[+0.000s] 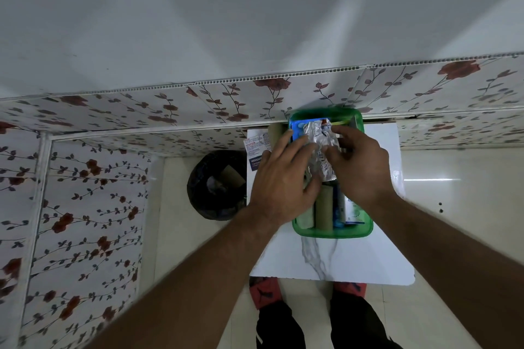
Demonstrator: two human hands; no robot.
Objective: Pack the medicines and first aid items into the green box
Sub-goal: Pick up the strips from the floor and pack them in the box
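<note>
The green box stands on a small white marble-pattern table. Inside it I see tan bandage rolls, a white and blue medicine carton and a blue item at the far end. Both hands are over the box, pinching silver foil tablet strips. My left hand holds the strips' left side; my right hand holds their right side. A white medicine packet and a tan roll lie on the table left of the box, partly hidden by my left hand.
A black bin with a liner stands on the floor left of the table. Floral wall panels close in at the left and back. My feet in red footwear are under the table's near edge.
</note>
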